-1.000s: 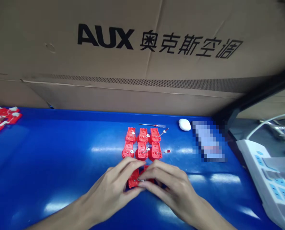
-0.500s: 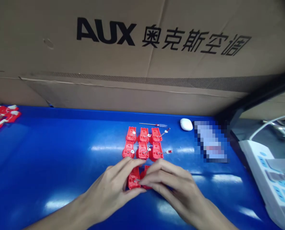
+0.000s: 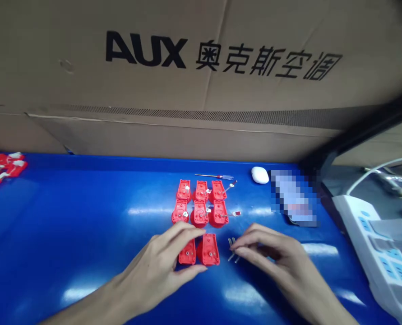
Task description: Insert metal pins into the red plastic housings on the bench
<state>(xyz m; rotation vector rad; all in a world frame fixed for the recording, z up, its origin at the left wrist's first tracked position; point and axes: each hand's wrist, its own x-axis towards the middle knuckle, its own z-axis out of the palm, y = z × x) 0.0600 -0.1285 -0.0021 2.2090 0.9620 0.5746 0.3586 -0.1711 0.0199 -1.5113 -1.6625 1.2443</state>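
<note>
My left hand [image 3: 167,253] curves around a red plastic housing [image 3: 187,254], thumb at its near end and fingers at its far end. Right beside it stands a second red housing [image 3: 210,249] with a small hole in its face. To the right, my right hand [image 3: 268,253] has thumb and forefinger pinched at a few thin, pale metal-looking pins [image 3: 233,255] close to the blue surface. How many of them it grips is hard to see. Beyond the hands sit two rows of similar red housings [image 3: 201,213], with small white-tagged or red-tipped pieces sticking out of them.
A screwdriver [image 3: 214,176] lies behind the rows. Further right are a white rounded case [image 3: 260,175], a blurred-out phone-like object [image 3: 295,198] and a white power strip [image 3: 373,243]. Red and white parts [image 3: 2,169] are piled at far left. A cardboard wall [image 3: 170,135] closes the back.
My right hand has moved right, away from the front housings to the thin pins, uncovering the second housing. My left hand stays around the left one.
</note>
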